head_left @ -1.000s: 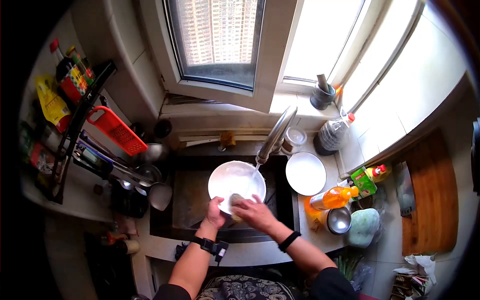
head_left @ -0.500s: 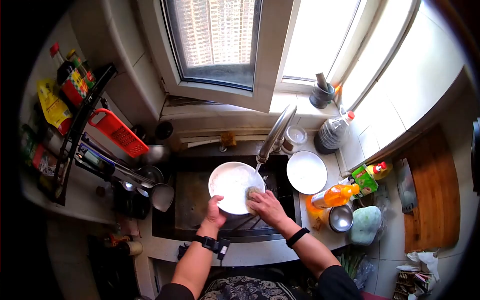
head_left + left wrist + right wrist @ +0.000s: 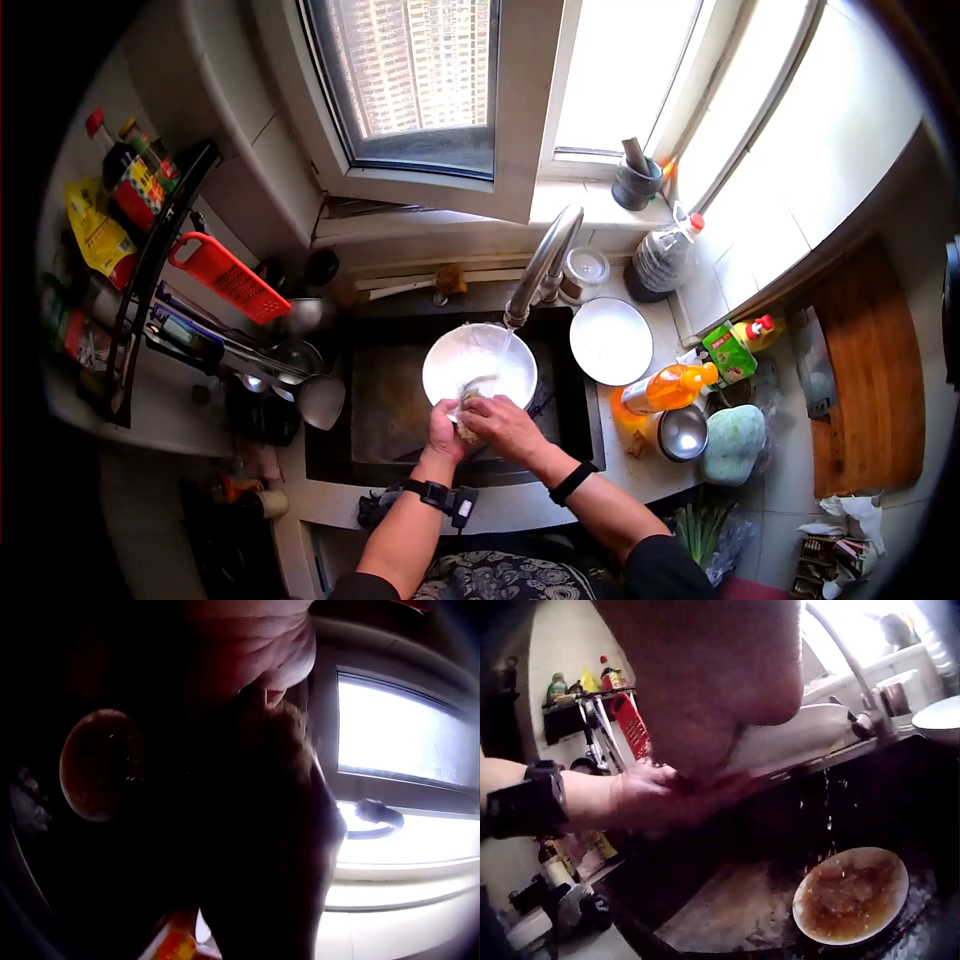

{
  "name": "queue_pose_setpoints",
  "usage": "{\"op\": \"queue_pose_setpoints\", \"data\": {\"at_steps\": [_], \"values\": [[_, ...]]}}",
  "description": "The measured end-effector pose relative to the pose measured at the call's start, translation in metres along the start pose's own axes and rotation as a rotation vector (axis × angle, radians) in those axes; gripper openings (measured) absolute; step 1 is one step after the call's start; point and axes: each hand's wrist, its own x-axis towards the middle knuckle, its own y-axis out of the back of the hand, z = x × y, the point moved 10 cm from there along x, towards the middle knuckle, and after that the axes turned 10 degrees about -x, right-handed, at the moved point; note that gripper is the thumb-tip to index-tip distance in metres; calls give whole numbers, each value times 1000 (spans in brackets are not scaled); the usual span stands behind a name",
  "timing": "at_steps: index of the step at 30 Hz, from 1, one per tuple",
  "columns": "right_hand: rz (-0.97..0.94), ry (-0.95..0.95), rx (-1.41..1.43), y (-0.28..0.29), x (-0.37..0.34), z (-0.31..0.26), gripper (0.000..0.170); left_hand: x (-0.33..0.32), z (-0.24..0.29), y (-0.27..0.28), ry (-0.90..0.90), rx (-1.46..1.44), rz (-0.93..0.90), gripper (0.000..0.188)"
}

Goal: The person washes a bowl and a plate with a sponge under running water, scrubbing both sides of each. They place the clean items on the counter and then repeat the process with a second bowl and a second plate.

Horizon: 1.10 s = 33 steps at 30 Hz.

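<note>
A white bowl (image 3: 478,350) is tilted over the dark sink (image 3: 325,400), under water running from the faucet (image 3: 545,265). My left hand (image 3: 445,430) grips its near rim, thumb side toward the right. Close against it, my right hand (image 3: 505,428) holds a beige fibrous scrubber (image 3: 465,432) at that same rim. In the left wrist view the scrubber (image 3: 292,739) shows beside the fingers, mostly in deep shadow. Down in the sink, the right wrist view has a plate (image 3: 902,889) of brown liquid, with drops falling near it.
Right of the sink stand a white plate (image 3: 611,340), an orange detergent bottle (image 3: 665,390), a metal bowl (image 3: 683,433) and a pale green melon (image 3: 733,445). A rack with a red basket (image 3: 232,280) and ladles hangs left. The open window (image 3: 420,100) is behind the faucet.
The right hand with the scrubber moved right along the bowl's rim, then back left beside the left hand. The bowl's tilt changed slightly while the left hand kept hold.
</note>
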Motion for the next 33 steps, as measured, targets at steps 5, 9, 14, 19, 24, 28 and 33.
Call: {"op": "queue_pose_setpoints", "data": {"at_steps": [5,9,14,19,24,28,33], "values": [[-27,-28,-254,25,-26,36,20,-8,37,2,-30,141,27,59],[37,-39,-107,16,-4,9,26,2,0,11,-127,14,33,56],[-67,7,-208,12,-28,23,27,-3,27,15,-73,142,56,56],[-96,0,-172,32,-31,37,20,-8,36,-10,-51,228,-12,67],[-3,-231,421,34,-24,47,20,-15,14,-48,88,147,-166,84],[6,-672,1188,5,-39,89,25,35,6,29,187,236,-217,64],[226,-849,1732,-35,-67,119,40,4,24,0,-23,169,-99,56]]}}
